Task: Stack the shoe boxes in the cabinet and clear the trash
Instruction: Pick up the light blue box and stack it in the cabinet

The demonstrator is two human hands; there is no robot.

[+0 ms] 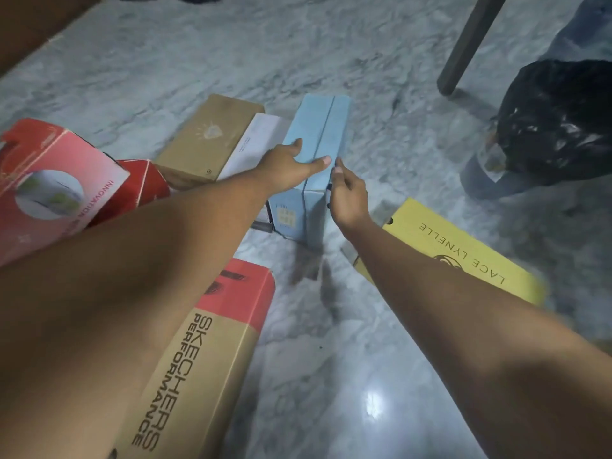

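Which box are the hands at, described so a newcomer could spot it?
On the marble floor, three boxes lie side by side ahead. It is the light blue box at the right end, next to the white box and brown box, left hand flat on top, right hand at its side. Only it is blue.

The label [285, 217] on the blue box's [318, 134] near end is too blurred to read. Left of it, a forearm [165, 233] hides the white box's [258, 140] near end.
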